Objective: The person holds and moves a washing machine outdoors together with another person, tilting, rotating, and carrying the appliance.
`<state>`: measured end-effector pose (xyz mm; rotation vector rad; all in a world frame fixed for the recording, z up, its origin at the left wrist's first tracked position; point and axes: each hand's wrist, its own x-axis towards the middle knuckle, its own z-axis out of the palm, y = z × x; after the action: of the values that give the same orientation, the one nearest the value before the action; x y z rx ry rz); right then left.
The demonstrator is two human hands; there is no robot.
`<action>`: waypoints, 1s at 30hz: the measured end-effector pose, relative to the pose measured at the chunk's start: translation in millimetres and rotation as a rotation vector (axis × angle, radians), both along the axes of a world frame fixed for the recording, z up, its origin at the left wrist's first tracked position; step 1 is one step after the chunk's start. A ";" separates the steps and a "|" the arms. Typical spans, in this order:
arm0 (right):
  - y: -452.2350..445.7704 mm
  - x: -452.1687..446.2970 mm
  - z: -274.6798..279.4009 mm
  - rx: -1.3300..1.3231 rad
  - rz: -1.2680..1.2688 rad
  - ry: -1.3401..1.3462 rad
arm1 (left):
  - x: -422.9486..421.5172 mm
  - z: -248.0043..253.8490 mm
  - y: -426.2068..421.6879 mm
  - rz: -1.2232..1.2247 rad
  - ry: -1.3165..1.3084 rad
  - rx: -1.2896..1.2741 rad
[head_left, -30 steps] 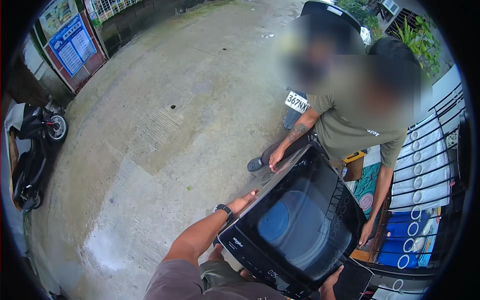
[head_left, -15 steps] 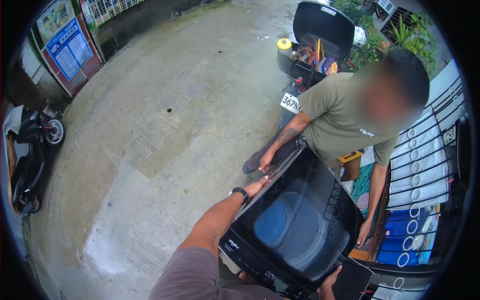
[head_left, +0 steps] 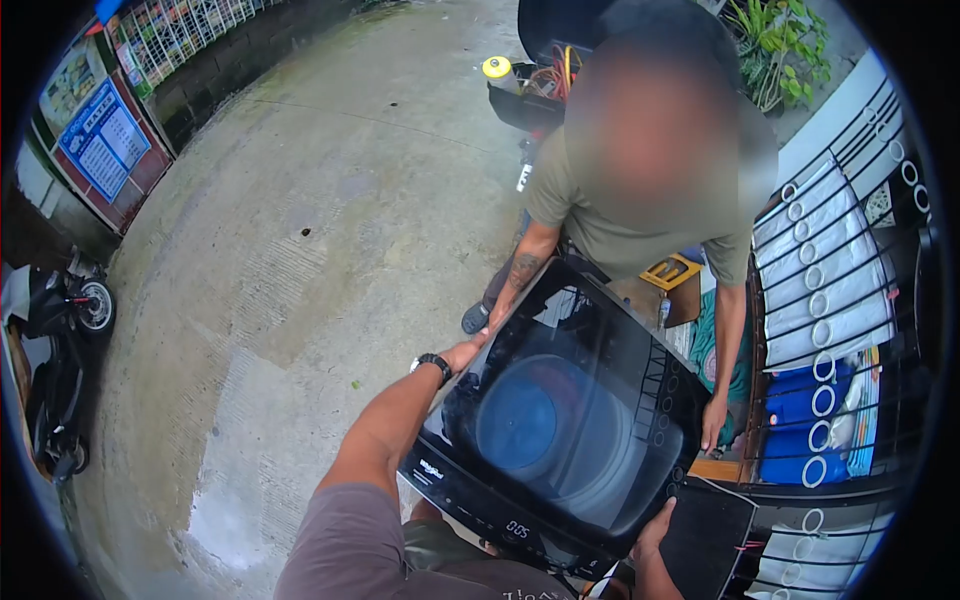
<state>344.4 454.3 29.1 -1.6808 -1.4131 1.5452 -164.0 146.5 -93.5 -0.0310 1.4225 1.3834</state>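
Note:
Between me and a co-worker is a black top-load washing machine (head_left: 560, 420) with a glass lid and a lit display reading 0:05. My left hand (head_left: 463, 353), below a dark wristwatch (head_left: 436, 366), holds the machine's left side; its fingertips are partly hidden. At the near right corner, my right hand (head_left: 655, 528) grips the side, with the fingers partly out of sight. Opposite me, the co-worker's tattooed arm (head_left: 526, 265) reaches to the left side near my hand. The co-worker's other hand (head_left: 714, 422) is against the right side.
A barred metal grille (head_left: 825, 300) with white rings runs along the right. Behind the co-worker, a motorcycle box (head_left: 525, 108) holds cables and a yellow-lidded container (head_left: 497, 70). A parked scooter (head_left: 60, 350) stands at the far left on the concrete ground (head_left: 290, 250).
The co-worker leans in closer over the far end of the washing machine, covering more of the motorcycle box. The machine sits slightly further left in view. Both my hands remain on it.

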 end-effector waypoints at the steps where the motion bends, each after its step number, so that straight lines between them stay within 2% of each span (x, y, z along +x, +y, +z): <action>1: -5.2 -4.9 4.5 0.017 -0.006 0.010 | -4.3 -11.8 -2.4 -0.081 0.080 -0.048; 3: -13.3 -11.8 15.3 0.027 0.007 0.030 | -2.5 -9.0 -12.5 -0.172 0.169 -0.100; 5: 6.9 8.4 -9.7 0.085 0.076 0.023 | 11.4 36.3 -30.4 -0.201 0.222 -0.229; 6: 4.9 6.6 -12.7 0.131 0.088 0.012 | 24.7 67.1 -41.1 -0.114 0.191 -0.265; 7: -14.6 -15.0 22.4 0.122 0.077 0.010 | 40.3 94.7 -53.6 -0.028 0.159 -0.302; 8: 2.7 2.8 -3.7 0.176 0.145 -0.004 | 55.7 106.8 -73.5 -0.013 0.219 -0.288; 10: 13.5 6.5 -4.4 0.473 0.349 -0.221 | 87.8 122.5 -83.9 0.001 0.272 -0.284; 11: 8.9 0.3 -1.6 0.691 0.392 -0.210 | 105.2 130.4 -81.2 0.027 0.451 -0.431; 12: 9.2 0.5 0.7 0.580 0.385 -0.111 | 120.2 137.7 -78.0 0.045 0.633 -0.581; 14: 7.7 2.5 4.7 0.474 0.343 -0.091 | 129.9 153.6 -61.9 0.178 0.589 -0.690; 16: 12.6 8.2 -2.9 0.410 0.329 -0.061 | 130.7 149.4 -60.3 0.250 0.530 -0.647; 17: 14.8 10.3 -2.8 0.367 0.330 -0.016 | 134.9 150.5 -57.1 0.240 0.583 -0.704; 20: 21.7 19.0 -7.7 0.328 0.339 0.129 | 142.9 166.5 -43.6 0.230 0.642 -0.773; 30: 40.4 49.5 -17.8 0.298 0.350 0.194 | 168.6 179.6 -26.9 0.173 0.668 -0.864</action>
<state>393.9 494.8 11.3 -1.1230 -1.7959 1.5298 4.6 119.5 86.1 -0.2754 2.5491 0.8281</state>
